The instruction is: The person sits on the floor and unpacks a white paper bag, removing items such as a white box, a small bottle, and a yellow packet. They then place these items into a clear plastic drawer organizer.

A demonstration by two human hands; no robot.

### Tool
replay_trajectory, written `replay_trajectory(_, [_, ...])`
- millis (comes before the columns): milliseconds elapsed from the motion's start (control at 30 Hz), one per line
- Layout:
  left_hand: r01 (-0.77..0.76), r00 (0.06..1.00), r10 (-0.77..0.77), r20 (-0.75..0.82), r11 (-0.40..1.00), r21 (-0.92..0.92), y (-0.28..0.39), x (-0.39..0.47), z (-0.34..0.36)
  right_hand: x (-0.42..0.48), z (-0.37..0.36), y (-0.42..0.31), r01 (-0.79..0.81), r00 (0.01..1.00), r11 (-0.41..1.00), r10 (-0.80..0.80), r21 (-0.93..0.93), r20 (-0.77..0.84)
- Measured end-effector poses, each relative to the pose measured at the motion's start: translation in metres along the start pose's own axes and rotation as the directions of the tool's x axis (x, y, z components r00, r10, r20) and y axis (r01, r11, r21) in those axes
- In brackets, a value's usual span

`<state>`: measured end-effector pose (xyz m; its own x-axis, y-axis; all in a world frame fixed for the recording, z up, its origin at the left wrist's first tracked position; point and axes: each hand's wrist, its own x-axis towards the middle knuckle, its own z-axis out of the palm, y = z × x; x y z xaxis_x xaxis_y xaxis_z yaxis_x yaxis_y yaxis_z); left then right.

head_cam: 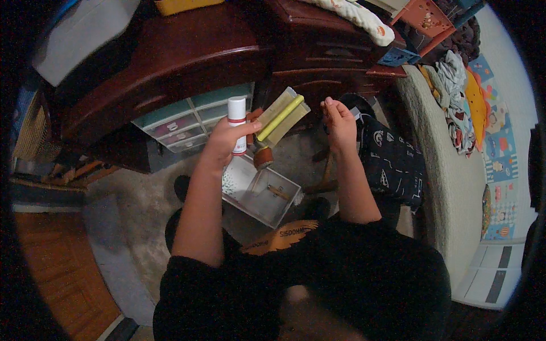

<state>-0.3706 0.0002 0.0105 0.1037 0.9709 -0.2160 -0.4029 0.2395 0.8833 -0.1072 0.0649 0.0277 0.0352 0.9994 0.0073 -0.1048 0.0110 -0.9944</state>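
My left hand (230,138) holds several things together: a white capped bottle with red bands (237,111), a clear flat packet (277,111) with a yellow-green stick (281,118) lying along it, and a small orange-brown container (263,157) below the packet. To the right, my right hand (340,123) is raised with its fingertips close together; whether something small is between them, I cannot tell. Beneath my hands, on the floor, sits a clear-walled box (277,213) with a white patterned item (233,181) and a small brown piece (279,192) inside.
A dark red wooden cabinet (192,55) curves across the front, with a small translucent drawer unit (187,119) under it. On the right, a black printed cloth bag (390,157) hangs beside a bed (426,140) bearing crumpled clothes (456,102). A brown wooden panel (68,264) is at lower left.
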Motion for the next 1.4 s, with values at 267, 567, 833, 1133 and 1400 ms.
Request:
replay_trajectory(267, [0.032, 0.998, -0.034, 0.057, 0.999, 0.032, 0.007, -0.002, 0.004, -0.008, 0.018, -0.001, -0.012, 0.921, 0.991, 0.062, -0.130, 0.384])
replay_trajectory(567, [-0.005, 0.893, 0.100, -0.439, 0.977, 0.211, 0.009, 0.002, -0.028, 0.003, -0.016, 0.038, 0.070, 0.948, 0.888, 0.083, -0.455, 0.307])
replay_trajectory(833, [-0.198, 0.776, 0.246, -0.581, 0.969, 0.146, 0.026, -0.003, -0.033, -0.032, 0.008, 0.108, -0.071, 0.819, 0.827, 0.368, -0.558, 0.441])
replay_trajectory(1133, [0.226, 0.890, 0.204, -0.408, 0.581, 0.782, 0.022, -0.003, -0.035, -0.024, 0.022, 0.033, -0.049, 0.864, 0.940, 0.210, -0.338, 0.458])
replay_trajectory(1400, [0.233, 0.957, -0.154, -0.247, 0.915, 0.330, 0.026, -0.008, -0.023, -0.038, 0.030, -0.022, 0.756, 0.650, 0.479, -0.627, -0.445, 0.429])
